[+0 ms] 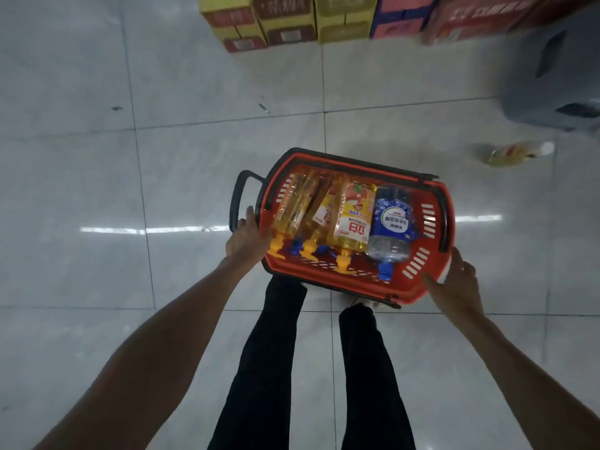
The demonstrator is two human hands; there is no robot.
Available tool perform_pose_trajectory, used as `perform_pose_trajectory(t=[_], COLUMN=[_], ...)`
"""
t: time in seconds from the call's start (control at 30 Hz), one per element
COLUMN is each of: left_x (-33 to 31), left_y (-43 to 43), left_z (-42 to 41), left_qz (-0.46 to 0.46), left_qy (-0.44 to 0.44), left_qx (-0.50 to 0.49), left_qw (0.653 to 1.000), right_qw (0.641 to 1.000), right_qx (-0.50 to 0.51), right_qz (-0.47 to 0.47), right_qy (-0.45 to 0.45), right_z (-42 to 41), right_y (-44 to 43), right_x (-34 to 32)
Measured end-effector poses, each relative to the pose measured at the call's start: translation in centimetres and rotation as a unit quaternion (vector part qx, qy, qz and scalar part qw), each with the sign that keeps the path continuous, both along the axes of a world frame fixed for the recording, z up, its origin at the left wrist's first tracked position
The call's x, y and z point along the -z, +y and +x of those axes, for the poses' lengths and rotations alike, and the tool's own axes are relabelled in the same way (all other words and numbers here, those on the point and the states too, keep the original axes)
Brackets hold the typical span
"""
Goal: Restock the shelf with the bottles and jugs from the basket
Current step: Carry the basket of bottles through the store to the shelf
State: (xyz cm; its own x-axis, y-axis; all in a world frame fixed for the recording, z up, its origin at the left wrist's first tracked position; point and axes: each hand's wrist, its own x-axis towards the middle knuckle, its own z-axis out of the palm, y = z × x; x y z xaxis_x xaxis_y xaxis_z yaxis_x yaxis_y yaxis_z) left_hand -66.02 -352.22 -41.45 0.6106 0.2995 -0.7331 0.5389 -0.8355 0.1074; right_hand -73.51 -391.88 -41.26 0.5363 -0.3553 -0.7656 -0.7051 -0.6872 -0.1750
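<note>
A red plastic basket (418, 271) with black handles is in front of my legs above the tiled floor. Inside lie three yellow jugs (354, 222) with yellow caps, side by side, and a clear water bottle (391, 228) with a blue label and blue cap at the right. My left hand (248, 240) grips the basket's left rim beside the black handle. My right hand (459, 287) rests with spread fingers against the basket's near right corner.
Stacked cartons (321, 17) in yellow, red and blue line the far edge of the floor. A grey bin-like object (552, 76) stands at the right. A loose yellow bottle (509, 154) lies on the floor near it. Grey tiles stretch to the left.
</note>
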Motion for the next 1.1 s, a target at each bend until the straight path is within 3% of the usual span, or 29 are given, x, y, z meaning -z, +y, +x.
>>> perform_pose_trajectory(t=[0.13, 0.3, 0.43, 0.5, 0.7, 0.9, 1.1], left_x=[5.4, 8.1, 9.2, 9.8, 11.5, 10.9, 4.6], left_y=[0.3, 0.1, 0.4, 0.6, 1.4, 2.2, 3.2], left_z=[1.4, 2.1, 3.8, 4.8, 6.5, 7.6, 4.8], left_qz=[0.004, 0.131, -0.026, -0.052, -0.011, -0.019, -0.021], left_qy=[-0.027, -0.036, -0.051, -0.040, 0.023, 0.084, 0.103], left_qx=[-0.035, 0.022, -0.113, -0.138, -0.160, -0.132, -0.149], left_qw=[0.999, 0.991, 0.992, 0.988, 0.987, 0.987, 0.983], right_qw=[0.997, 0.991, 0.988, 0.988, 0.998, 0.993, 0.996], right_qx=[0.067, 0.119, 0.145, 0.151, 0.056, 0.086, 0.038], right_qz=[0.018, -0.015, -0.026, -0.030, -0.023, 0.016, -0.003], right_qy=[-0.033, -0.064, -0.052, -0.021, 0.032, 0.084, 0.084], right_z=[2.2, 4.4, 5.5, 6.5, 8.3, 9.8, 10.4], right_y=[-0.6, 0.2, -1.1, -1.9, -4.5, -5.2, -4.8], right_x=[6.4, 9.0, 10.2, 10.4, 11.2, 10.8, 4.2])
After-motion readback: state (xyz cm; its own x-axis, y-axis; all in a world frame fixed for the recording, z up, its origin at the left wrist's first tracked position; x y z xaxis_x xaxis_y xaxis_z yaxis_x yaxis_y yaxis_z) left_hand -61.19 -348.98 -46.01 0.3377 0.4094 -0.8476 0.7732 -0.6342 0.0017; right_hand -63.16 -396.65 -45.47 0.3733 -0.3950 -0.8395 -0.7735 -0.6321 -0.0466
